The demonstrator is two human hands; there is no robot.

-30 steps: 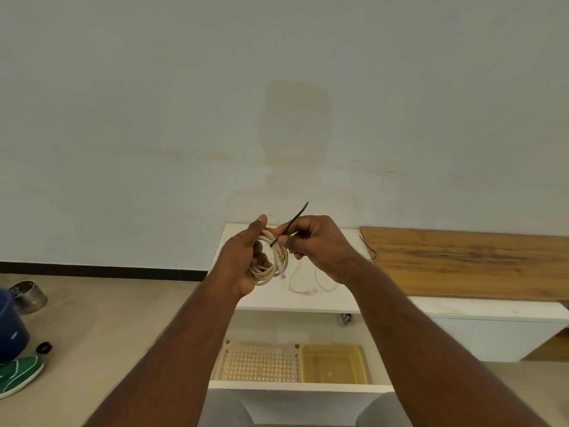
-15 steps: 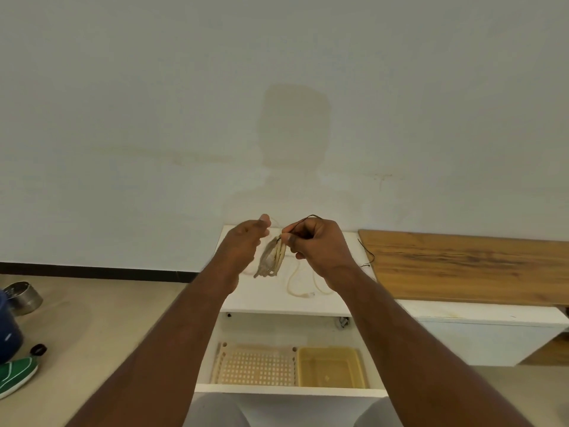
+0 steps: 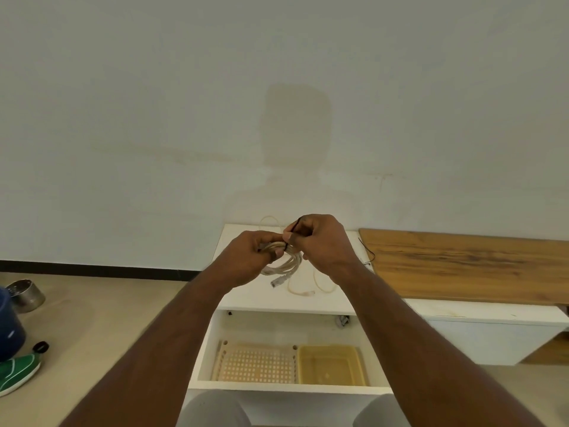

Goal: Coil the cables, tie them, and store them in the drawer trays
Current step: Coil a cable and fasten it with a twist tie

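Cream coiled cable (image 3: pixel 288 264) is held up in the air above the white cabinet top (image 3: pixel 246 295), w/ both hands on it. Left hand (image 3: pixel 252 257) grips the coil, fingers curled round the bundled loops. Right hand (image 3: pixel 320 243) pinches a thin black tie (image 3: pixel 294 231) that runs down across the coil at the point where the two hands meet; fingers curled tight on it. One clear plug end of the coil hangs just below the left hand.

On the cabinet top, below & behind the hands, lies a second cream cable (image 3: pixel 303 289), loose, not coiled. Another black tie (image 3: pixel 368 252) lies at the cabinet top's right side, next to a wooden board (image 3: pixel 462 266).

Under the cabinet top the drawer (image 3: pixel 286 387) stands open: perforated beige tray (image 3: pixel 255 363) on the left half, yellow tray (image 3: pixel 331 365) touching it on the right.

Far left of the cabinet, on the floor: steel bowl (image 3: pixel 26 294), blue container (image 3: pixel 9 331), green shoe (image 3: pixel 17 372).
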